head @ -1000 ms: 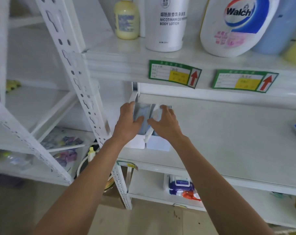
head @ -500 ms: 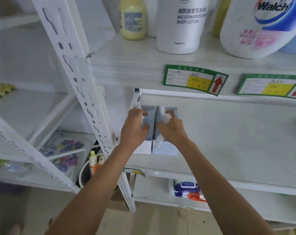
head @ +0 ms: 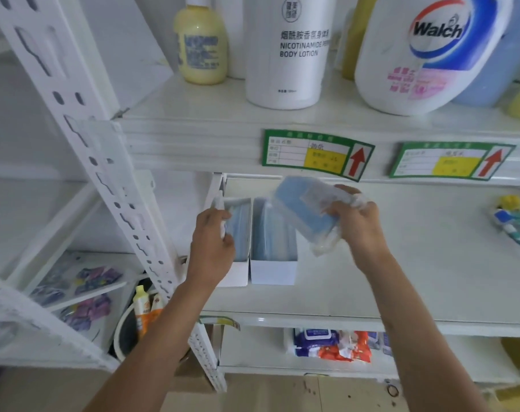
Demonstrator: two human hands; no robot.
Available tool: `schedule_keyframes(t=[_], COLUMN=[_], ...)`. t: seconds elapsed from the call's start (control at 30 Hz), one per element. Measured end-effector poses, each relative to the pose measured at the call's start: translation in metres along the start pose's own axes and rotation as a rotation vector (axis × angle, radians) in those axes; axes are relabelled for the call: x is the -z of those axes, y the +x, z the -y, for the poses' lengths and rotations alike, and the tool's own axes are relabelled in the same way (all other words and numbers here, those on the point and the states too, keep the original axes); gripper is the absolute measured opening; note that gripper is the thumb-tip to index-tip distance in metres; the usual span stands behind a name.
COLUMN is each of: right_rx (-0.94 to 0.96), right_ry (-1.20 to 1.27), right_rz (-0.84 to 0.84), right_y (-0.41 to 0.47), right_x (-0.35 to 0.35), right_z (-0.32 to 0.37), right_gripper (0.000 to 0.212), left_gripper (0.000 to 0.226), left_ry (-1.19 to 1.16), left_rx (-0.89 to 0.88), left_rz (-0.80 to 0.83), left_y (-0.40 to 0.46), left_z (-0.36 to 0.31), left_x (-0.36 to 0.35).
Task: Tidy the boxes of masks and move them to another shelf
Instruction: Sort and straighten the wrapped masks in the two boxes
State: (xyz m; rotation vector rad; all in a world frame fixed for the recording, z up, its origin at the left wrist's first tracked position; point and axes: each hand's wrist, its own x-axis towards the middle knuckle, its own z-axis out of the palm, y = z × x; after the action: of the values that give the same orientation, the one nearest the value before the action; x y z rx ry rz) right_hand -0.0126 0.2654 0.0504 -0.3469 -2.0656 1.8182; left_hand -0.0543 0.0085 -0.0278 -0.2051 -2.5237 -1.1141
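Two open white boxes of blue masks stand side by side on the middle shelf (head: 372,281), at its left end. My left hand (head: 212,248) grips the left mask box (head: 238,272) at its near left corner, fingers on its flap. The right mask box (head: 273,269) stands free with blue masks inside. My right hand (head: 357,221) holds a clear plastic pack of blue masks (head: 306,209) tilted in the air above and to the right of the right box.
The shelf above carries a yellow bottle (head: 200,43), a white body lotion bottle (head: 294,52) and a Walch jug (head: 425,55). Toothbrushes (head: 517,224) lie at the right of the middle shelf. A slotted white upright (head: 104,173) stands left. Wipes packs (head: 330,346) sit below.
My right hand has lifted a plastic pack of blue masks out of the right box and swung it up to the right. My left hand stayed on the left box.
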Motion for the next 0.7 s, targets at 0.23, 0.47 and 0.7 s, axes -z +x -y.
schedule_keyframes(t=[0.23, 0.47, 0.7], right_rx=[-0.128, -0.31, -0.139], right_ry=[0.273, 0.247, -0.283], right_rz=[-0.295, -0.137, -0.144], right_y=[-0.001, -0.034, -0.038], right_x=[0.026, -0.007, 0.006], right_z=[-0.061, -0.15, -0.157], right_gripper=[0.054, 0.047, 0.076], left_gripper=[0.038, 0.04, 0.036], left_ry=[-0.007, -0.041, -0.095], left_rx=[-0.01, -0.014, 0.018], left_rz=[-0.016, -0.062, -0.114], left_y=[-0.005, -0.007, -0.009], left_z=[-0.004, -0.009, -0.014], left_x=[0.003, 0.01, 0.021])
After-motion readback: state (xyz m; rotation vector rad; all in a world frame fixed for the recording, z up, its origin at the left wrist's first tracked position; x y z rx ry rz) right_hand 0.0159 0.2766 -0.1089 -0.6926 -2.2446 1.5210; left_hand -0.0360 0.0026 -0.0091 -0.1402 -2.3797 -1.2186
